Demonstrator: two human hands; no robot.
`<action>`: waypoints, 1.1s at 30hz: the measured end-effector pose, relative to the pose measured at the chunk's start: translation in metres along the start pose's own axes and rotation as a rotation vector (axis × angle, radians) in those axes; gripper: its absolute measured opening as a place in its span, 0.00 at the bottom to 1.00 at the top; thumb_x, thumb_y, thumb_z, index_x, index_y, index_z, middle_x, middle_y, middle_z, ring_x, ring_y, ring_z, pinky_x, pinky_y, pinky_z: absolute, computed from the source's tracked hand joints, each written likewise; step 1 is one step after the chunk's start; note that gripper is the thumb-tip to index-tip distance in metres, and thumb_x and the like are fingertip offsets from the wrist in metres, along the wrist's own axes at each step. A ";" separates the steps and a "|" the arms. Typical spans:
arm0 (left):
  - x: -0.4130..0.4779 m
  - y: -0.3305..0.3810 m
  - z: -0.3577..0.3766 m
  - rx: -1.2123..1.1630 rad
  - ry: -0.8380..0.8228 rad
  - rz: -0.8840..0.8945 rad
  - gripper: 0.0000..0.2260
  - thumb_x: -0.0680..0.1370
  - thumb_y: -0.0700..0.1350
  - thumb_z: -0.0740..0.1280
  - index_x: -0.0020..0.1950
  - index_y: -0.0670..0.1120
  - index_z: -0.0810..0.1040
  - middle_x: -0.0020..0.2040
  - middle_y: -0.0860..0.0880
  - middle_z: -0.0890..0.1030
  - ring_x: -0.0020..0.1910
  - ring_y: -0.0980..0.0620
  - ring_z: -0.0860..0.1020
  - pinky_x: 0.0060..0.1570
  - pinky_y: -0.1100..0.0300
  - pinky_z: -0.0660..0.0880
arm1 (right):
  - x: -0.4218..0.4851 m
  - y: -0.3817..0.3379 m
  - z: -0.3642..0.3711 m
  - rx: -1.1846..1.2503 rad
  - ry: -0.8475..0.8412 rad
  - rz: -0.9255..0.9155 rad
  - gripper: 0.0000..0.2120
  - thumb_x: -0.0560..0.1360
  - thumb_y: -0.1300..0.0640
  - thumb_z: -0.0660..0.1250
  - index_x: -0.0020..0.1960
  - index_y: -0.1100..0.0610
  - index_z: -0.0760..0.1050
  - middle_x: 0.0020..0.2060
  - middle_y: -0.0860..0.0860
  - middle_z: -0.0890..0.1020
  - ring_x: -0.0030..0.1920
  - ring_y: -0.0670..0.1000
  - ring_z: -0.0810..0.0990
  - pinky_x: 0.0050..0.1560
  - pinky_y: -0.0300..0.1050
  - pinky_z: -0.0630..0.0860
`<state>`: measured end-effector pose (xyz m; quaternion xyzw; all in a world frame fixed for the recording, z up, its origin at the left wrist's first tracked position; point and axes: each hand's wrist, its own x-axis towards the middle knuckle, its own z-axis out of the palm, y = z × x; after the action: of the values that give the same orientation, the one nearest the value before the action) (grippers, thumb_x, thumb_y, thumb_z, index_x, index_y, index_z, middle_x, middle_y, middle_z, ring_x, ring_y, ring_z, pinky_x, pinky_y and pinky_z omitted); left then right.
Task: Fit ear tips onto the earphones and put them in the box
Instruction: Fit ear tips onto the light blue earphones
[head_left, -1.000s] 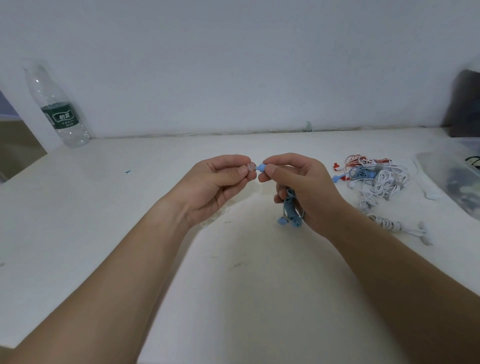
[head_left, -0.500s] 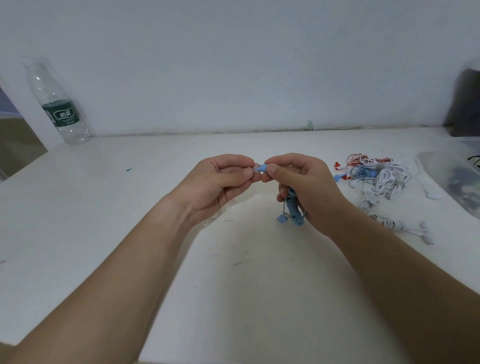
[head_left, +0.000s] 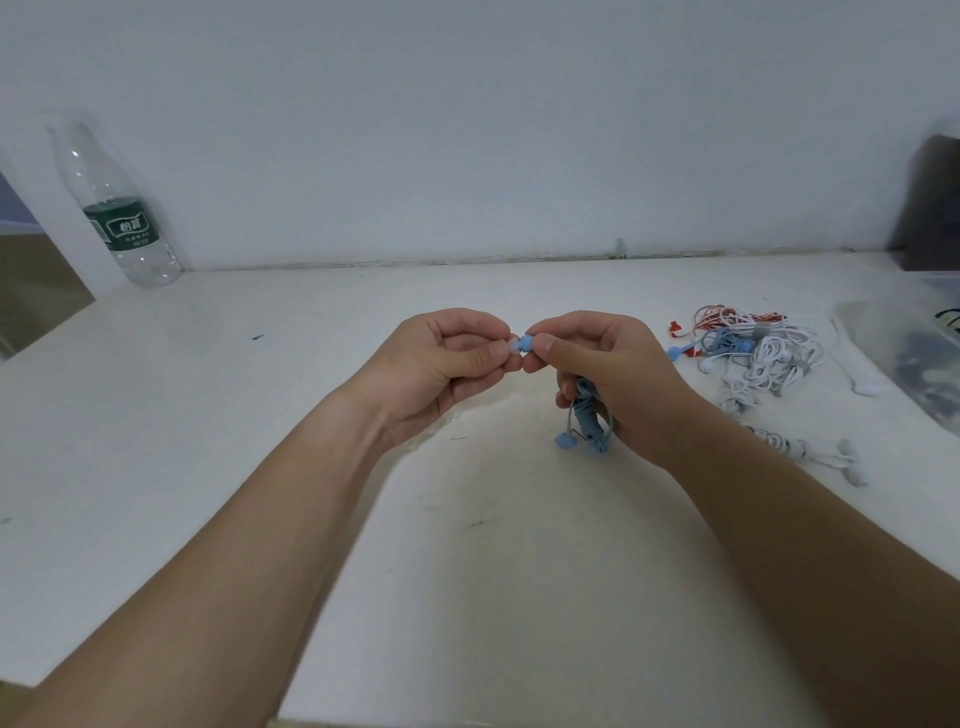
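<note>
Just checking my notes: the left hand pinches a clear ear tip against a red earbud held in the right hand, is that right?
Not quite. The head view shows the earbud in the right hand is blue, not red; the left hand does pinch the clear ear tip against it.

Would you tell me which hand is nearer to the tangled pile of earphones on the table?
Right. The right hand, holding blue earphones, is left of the pile; the left hand, pinching an ear tip, is farther left, beyond the right one.
</note>
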<state>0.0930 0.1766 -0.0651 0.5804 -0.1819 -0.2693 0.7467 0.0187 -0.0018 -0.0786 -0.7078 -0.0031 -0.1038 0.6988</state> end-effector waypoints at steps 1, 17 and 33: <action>0.000 0.000 0.000 0.004 -0.007 -0.001 0.09 0.66 0.37 0.73 0.45 0.42 0.80 0.41 0.45 0.86 0.42 0.51 0.86 0.39 0.66 0.80 | 0.000 0.000 0.000 0.005 -0.007 0.005 0.04 0.77 0.61 0.69 0.48 0.56 0.83 0.38 0.53 0.86 0.29 0.47 0.73 0.33 0.41 0.76; 0.002 -0.005 -0.001 0.033 -0.020 0.004 0.09 0.67 0.38 0.73 0.46 0.43 0.81 0.45 0.43 0.86 0.48 0.47 0.85 0.41 0.65 0.80 | 0.001 0.002 -0.001 -0.074 0.008 -0.060 0.02 0.77 0.61 0.71 0.48 0.58 0.83 0.37 0.52 0.86 0.29 0.48 0.73 0.35 0.45 0.76; -0.006 -0.015 0.039 0.692 -0.140 0.057 0.18 0.74 0.49 0.75 0.62 0.51 0.77 0.49 0.53 0.86 0.47 0.55 0.84 0.49 0.60 0.76 | 0.000 -0.016 -0.009 0.355 0.219 0.118 0.06 0.79 0.59 0.69 0.52 0.58 0.83 0.40 0.51 0.81 0.31 0.47 0.73 0.33 0.40 0.74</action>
<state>0.0623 0.1472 -0.0692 0.7740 -0.3293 -0.2096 0.4986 0.0147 -0.0102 -0.0624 -0.5571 0.0958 -0.1367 0.8135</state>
